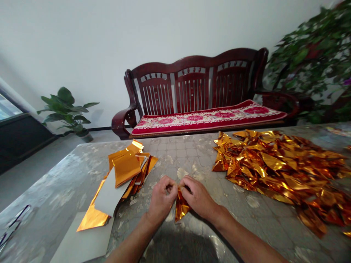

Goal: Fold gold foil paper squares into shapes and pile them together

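Note:
Between my two hands, just above the table (153, 146), is a small folded piece of gold foil paper (181, 209) with a pointed lower end. My right hand (197, 197) pinches its upper part between thumb and fingers. My left hand (163, 195) is closed in a pinch at the same upper edge, thumb against fingertips. The exact grip at the fingertips is partly hidden. Left of my hands lies a loose stack of flat gold foil sheets (126, 166), some showing a white back. To the right spreads a big heap of folded gold foil pieces (276, 164).
A pale flat sheet (85, 237) lies under the stack's near end. Eyeglasses (13, 226) rest at the table's left edge. Behind the table stands a dark wooden bench (192, 86) with a red floral cushion (208, 118). Potted plants (67, 109) flank it.

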The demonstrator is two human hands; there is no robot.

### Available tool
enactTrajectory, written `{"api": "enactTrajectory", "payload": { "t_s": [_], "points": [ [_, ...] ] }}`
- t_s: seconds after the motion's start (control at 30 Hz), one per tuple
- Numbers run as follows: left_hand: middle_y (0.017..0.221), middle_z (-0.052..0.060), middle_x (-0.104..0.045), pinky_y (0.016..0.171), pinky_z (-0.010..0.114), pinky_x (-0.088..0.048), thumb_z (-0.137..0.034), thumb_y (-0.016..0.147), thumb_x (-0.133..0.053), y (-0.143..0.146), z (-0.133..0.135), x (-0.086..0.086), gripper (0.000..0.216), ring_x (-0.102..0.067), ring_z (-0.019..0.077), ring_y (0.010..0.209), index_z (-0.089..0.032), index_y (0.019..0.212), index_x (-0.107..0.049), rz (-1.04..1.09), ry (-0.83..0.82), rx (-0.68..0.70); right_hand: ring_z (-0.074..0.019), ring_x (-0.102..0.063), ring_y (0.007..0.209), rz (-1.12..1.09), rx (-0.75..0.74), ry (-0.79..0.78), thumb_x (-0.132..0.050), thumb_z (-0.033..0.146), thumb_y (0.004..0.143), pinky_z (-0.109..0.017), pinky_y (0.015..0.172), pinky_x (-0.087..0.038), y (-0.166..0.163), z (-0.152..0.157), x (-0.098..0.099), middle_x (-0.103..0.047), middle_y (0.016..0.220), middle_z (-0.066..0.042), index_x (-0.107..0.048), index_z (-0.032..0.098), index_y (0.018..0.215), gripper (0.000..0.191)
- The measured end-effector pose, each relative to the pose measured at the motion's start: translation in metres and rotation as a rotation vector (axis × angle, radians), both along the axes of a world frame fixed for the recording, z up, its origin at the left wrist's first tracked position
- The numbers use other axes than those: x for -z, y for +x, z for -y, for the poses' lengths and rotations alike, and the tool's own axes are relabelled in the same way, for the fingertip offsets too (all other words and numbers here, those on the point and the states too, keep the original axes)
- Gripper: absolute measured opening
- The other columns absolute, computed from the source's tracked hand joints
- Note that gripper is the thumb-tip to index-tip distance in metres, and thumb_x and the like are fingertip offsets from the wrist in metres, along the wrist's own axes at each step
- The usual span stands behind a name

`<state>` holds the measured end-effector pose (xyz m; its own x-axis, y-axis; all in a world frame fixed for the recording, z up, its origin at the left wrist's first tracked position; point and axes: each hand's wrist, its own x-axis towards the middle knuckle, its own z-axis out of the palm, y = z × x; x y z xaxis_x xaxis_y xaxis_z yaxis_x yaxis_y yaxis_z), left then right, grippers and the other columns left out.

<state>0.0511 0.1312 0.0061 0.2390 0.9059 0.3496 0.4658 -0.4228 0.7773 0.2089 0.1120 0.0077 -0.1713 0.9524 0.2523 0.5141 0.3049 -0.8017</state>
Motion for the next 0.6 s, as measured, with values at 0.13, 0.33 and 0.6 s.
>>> {"api": "enactTrajectory", "payload": {
  "t_s": [0.13,0.33,0.6],
  "points": [
    [0.066,-0.004,-0.050,0.063,0.022,-0.038,-0.017,0.082,-0.049,0.000,-0.002,0.003,0.016,-0.048,0.0114,0.064,-0.019,0.065,-0.050,-0.020,0.042,-0.015,-0.0145,-0.051,0.077,-0.026,-0.040,-0.039,-0.047,0.005,0.079,-0.025,0.070,-0.037,0.000,-0.001,0.003,-0.055,0.077,0.001,-0.051,0.020,0.074,0.016],
    [0.065,-0.003,-0.051,0.062,0.022,-0.038,-0.015,0.080,-0.050,-0.003,-0.002,0.004,0.016,-0.049,0.0114,0.063,-0.019,0.065,-0.050,-0.064,0.114,-0.062,-0.0155,-0.057,0.081,-0.094,-0.078,-0.137,-0.046,0.007,0.079,-0.026,0.074,-0.041,0.007,-0.002,0.003,-0.061,0.081,0.000,-0.057,0.020,0.078,0.017],
    [0.069,-0.003,-0.056,0.064,0.023,-0.039,-0.017,0.083,-0.050,-0.002,-0.001,0.008,0.014,-0.052,0.0116,0.064,-0.019,0.069,-0.054,-0.055,0.098,-0.178,-0.0237,-0.061,0.095,0.163,0.114,-0.073,-0.067,0.026,0.075,-0.033,0.081,-0.043,-0.010,0.015,-0.007,-0.068,0.104,-0.006,-0.060,0.021,0.109,0.035]
  ]
}}
